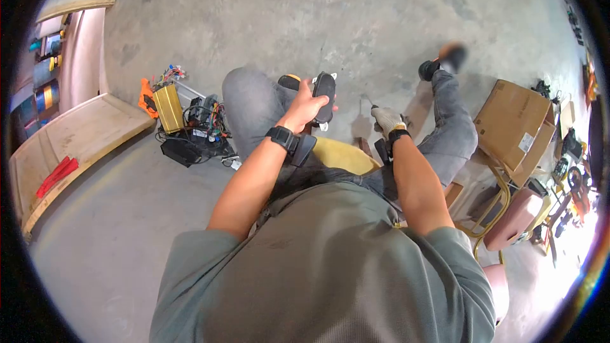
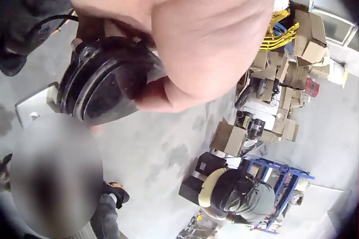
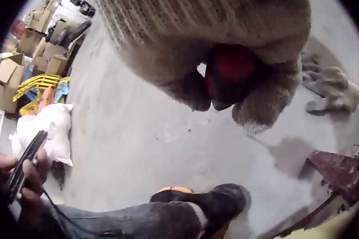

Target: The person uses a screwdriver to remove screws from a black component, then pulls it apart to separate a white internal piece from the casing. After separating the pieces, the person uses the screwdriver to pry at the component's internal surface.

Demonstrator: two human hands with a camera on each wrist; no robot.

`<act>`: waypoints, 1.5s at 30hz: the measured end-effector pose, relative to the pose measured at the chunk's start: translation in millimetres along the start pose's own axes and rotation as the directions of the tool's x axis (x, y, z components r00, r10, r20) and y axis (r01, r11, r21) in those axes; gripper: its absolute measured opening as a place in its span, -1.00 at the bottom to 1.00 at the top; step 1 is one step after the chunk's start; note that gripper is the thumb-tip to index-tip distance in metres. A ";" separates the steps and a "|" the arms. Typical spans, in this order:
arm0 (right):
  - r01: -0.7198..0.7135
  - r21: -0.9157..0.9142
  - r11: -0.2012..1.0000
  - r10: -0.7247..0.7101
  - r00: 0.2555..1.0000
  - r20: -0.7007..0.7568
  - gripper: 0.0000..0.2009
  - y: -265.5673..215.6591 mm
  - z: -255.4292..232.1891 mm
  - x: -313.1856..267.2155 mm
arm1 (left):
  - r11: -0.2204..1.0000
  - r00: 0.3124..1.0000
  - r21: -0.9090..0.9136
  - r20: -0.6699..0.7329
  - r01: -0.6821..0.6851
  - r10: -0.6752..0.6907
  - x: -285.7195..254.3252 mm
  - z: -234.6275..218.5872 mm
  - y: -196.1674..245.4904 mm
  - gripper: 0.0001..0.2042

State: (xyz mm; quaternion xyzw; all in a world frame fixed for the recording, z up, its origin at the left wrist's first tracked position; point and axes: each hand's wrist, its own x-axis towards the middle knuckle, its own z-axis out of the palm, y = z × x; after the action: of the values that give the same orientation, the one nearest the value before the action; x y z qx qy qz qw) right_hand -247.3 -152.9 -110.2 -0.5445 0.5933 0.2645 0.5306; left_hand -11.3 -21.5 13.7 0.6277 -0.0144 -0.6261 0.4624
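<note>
In the head view my bare left hand (image 1: 304, 111) grips a long black oval casing (image 1: 325, 98) with pale tabs at its ends, held above the floor beside the left knee. The left wrist view shows the ridged edge of this casing (image 2: 106, 79) close up, with fingers and thumb around it. A thin cable trails from it in the right wrist view. My right hand (image 1: 387, 119) wears a knitted glove and holds a screwdriver (image 3: 233, 71) by its red and black handle. Its thin shaft points away from me, apart from the casing.
To the left lie a gold metal box (image 1: 168, 108), tangled wires and black electronic parts. A low wooden bench (image 1: 95, 143) bears a red cloth-like item (image 1: 57, 176). A cardboard box (image 1: 511, 121) and a pink-seated chair (image 1: 513, 219) stand on the right.
</note>
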 end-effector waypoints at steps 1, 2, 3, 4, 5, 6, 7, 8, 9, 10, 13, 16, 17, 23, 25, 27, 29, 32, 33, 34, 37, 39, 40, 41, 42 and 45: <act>0.020 0.006 1.000 -0.020 0.999 -0.043 -0.55 5.6 3.7 14.1 | 1.000 0.999 0.011 -0.035 -0.005 0.005 -4.0 2.3 2.3 -0.43; 0.038 0.014 0.999 -0.036 0.996 -0.085 -0.52 12.2 7.4 26.9 | 0.999 0.999 -0.024 -0.011 -0.031 0.031 -6.5 2.9 2.2 -0.40; 0.029 0.023 0.999 -0.027 0.997 -0.071 -0.52 13.9 8.2 36.0 | 1.000 1.000 -0.016 -0.017 -0.016 0.016 -4.6 1.3 0.0 -0.40; 0.021 0.057 0.998 -0.017 0.998 -0.068 -0.52 15.3 9.7 45.3 | 0.996 0.997 0.061 0.043 -0.067 0.065 -2.9 -0.8 -2.1 -0.47; 0.013 0.090 0.996 -0.007 0.998 -0.067 -0.51 16.8 10.0 53.3 | 0.984 0.988 0.132 0.109 -0.123 0.109 -0.6 -3.0 -5.5 -0.54; 0.029 0.125 0.992 -0.017 0.995 -0.098 -0.49 18.2 12.3 59.8 | 0.984 0.990 0.137 0.107 -0.109 0.095 1.7 -5.6 -8.7 -0.54; 0.020 0.129 0.991 -0.009 0.996 -0.088 -0.49 21.3 11.1 65.5 | 0.980 0.990 0.186 0.136 -0.066 0.041 3.5 -7.8 -11.8 -0.63; 0.008 0.135 0.991 0.001 0.998 -0.068 -0.59 13.6 3.8 60.1 | 0.972 0.987 0.234 0.162 -0.026 -0.013 4.7 -9.4 -14.4 -0.71; -0.003 0.141 0.990 0.009 0.999 -0.048 -0.67 5.4 -1.8 55.3 | 0.971 0.987 0.237 0.158 -0.017 -0.021 5.6 -9.1 -14.8 -0.71; -0.052 0.217 0.975 0.065 0.997 -0.052 -0.66 0.1 -2.8 52.9 | 0.972 0.989 0.237 0.145 0.000 -0.036 6.1 -8.8 -15.0 -0.78; -0.060 0.191 0.980 0.069 0.997 -0.045 -0.66 11.1 4.2 75.4 | 0.964 0.991 0.266 0.120 0.021 -0.054 4.0 -6.4 -9.0 -0.84; -0.087 0.134 0.987 0.091 0.996 -0.023 -0.69 10.2 3.4 82.8 | 0.955 0.993 0.295 0.109 0.013 -0.047 3.3 -7.2 -10.2 -0.85; -0.089 0.134 0.987 0.092 0.996 -0.020 -0.69 10.2 4.2 84.5 | 0.954 0.993 0.298 0.111 0.006 -0.041 3.0 -8.0 -11.1 -0.86; -0.095 0.189 0.977 0.106 0.993 -0.046 -0.74 19.7 5.7 96.4 | 0.961 0.994 0.277 0.100 0.017 -0.046 0.7 -5.4 -8.7 -0.86; -0.093 0.178 0.980 0.099 0.995 -0.025 -0.74 19.1 5.1 95.5 | 0.960 0.993 0.278 0.098 0.041 -0.071 2.5 -7.2 -7.8 -0.86; -0.093 0.180 0.979 0.098 0.995 -0.019 -0.75 14.0 0.6 85.6 | 0.959 0.990 0.277 0.103 0.061 -0.092 2.7 -7.3 -8.4 -0.86; -0.078 0.181 0.980 0.083 0.996 -0.021 -0.77 2.7 -9.5 72.8 | 0.962 0.995 0.267 0.064 0.054 -0.073 5.2 -7.9 -8.0 -0.87; 0.056 0.335 0.940 -0.058 0.998 -0.005 -0.81 -17.6 -28.6 39.9 | 0.990 0.999 0.140 0.042 -0.003 -0.003 9.0 -9.1 -13.7 -0.87; 0.104 0.377 0.920 -0.123 0.992 0.026 -0.76 -22.8 -36.1 31.6 | 0.990 0.999 0.136 0.042 -0.022 0.017 8.8 -8.7 -12.6 -0.87; 0.149 0.419 0.896 -0.189 0.980 0.055 -0.69 -28.1 -42.5 22.4 | 0.991 0.999 0.131 0.028 -0.034 0.031 8.3 -8.5 -11.3 -0.87; 0.228 0.480 0.847 -0.271 0.962 0.021 -0.71 -66.0 -68.2 -53.1 | 0.989 0.998 0.136 0.000 -0.056 0.057 7.2 -8.7 -6.5 -0.84; 0.246 0.528 0.813 -0.310 0.950 0.034 -0.71 -76.3 -82.2 -97.0 | 0.994 0.993 0.045 -0.063 -0.097 0.100 4.9 -5.0 -3.3 -0.81; 0.239 0.582 0.777 -0.332 0.942 0.057 -0.72 -78.6 -87.2 -115.7 | 0.991 0.989 0.054 -0.074 -0.122 0.126 4.7 -5.2 -2.4 -0.76; 0.255 0.572 0.780 -0.343 0.938 0.050 -0.72 -80.0 -90.6 -132.0 | 0.989 0.987 0.046 -0.075 -0.139 0.143 4.1 -4.5 -1.5 -0.76; 0.247 0.606 0.756 -0.355 0.933 0.062 -0.76 -80.0 -93.0 -147.1 | 0.989 0.987 0.027 -0.067 -0.143 0.145 3.4 -3.8 -1.7 -0.75; 0.315 0.595 0.739 -0.429 0.902 0.056 -0.75 -65.6 -92.4 -172.3 | 0.991 0.991 0.008 0.001 -0.130 0.130 4.6 -8.2 -2.1 -0.71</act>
State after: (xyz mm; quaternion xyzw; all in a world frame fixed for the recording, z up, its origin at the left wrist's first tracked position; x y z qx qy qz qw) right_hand -245.0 -189.9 92.7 -0.4396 0.4704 0.0124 0.7651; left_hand -5.0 -18.4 7.1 0.6271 -0.0579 -0.5946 0.4998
